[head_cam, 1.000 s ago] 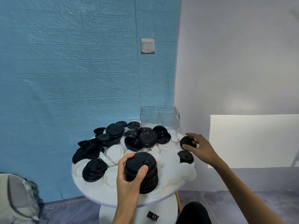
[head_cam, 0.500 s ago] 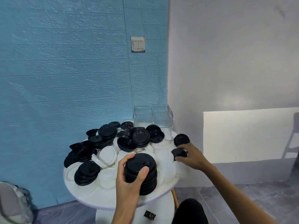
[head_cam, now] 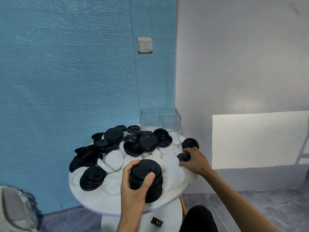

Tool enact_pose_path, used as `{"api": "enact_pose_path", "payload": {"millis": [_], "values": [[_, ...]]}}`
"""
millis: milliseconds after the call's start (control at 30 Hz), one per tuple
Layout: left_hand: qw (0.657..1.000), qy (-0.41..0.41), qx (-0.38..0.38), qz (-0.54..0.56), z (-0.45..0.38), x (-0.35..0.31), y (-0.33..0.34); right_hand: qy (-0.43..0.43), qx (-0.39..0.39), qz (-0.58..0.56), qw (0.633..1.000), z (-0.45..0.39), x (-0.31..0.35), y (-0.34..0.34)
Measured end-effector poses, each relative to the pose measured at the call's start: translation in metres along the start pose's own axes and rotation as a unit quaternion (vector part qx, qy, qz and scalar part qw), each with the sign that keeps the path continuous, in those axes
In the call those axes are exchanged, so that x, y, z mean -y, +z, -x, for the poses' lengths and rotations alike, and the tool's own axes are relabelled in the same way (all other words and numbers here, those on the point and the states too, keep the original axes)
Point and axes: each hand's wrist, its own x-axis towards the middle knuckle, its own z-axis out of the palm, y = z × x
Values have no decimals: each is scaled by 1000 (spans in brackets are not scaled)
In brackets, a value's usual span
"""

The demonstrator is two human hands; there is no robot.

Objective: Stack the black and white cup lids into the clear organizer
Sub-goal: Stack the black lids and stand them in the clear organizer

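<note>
A round white table [head_cam: 93, 203] is heaped with black and white cup lids. My left hand [head_cam: 133, 186] grips a tall stack of black lids [head_cam: 147, 180] at the table's near edge, thumb on top. My right hand [head_cam: 195, 162] reaches to the right side and pinches a single black lid [head_cam: 184, 157] lying on white lids. Another black lid [head_cam: 190, 143] sits just beyond it. The clear organizer [head_cam: 160, 121], two compartments, stands at the table's far right edge, and no lids show in it.
More black lids [head_cam: 113, 137] pile up at the back and left; a short black stack [head_cam: 92, 180] sits front left. White lids [head_cam: 113, 160] cover the middle. A blue wall stands behind, a grey bag [head_cam: 15, 210] on the floor left.
My right hand let go of the far black lid, came nearer and took hold of another black lid. My left hand kept its grip on the stack.
</note>
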Motion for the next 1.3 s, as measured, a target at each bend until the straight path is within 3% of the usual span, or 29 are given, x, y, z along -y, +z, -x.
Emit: {"api": "enact_pose_path", "payload": {"millis": [267,767,1000,1167,1300], "values": [[1000,1,-10,4,0,1,-3,5,-36,-20,999,-3,3,9],[1000,1,-6,3,-3,1,-5,5,-172,-108,979,3,7,13],[1000,-8,-9,12,-3,3,-5,-41,-199,-194,960,18,38,-6],[1000,-1,-10,12,-3,-1,-3,-131,-139,-329,925,54,106,-43],[1000,17,-14,13,-1,-6,-3,-254,-49,-327,909,95,140,-48]]}}
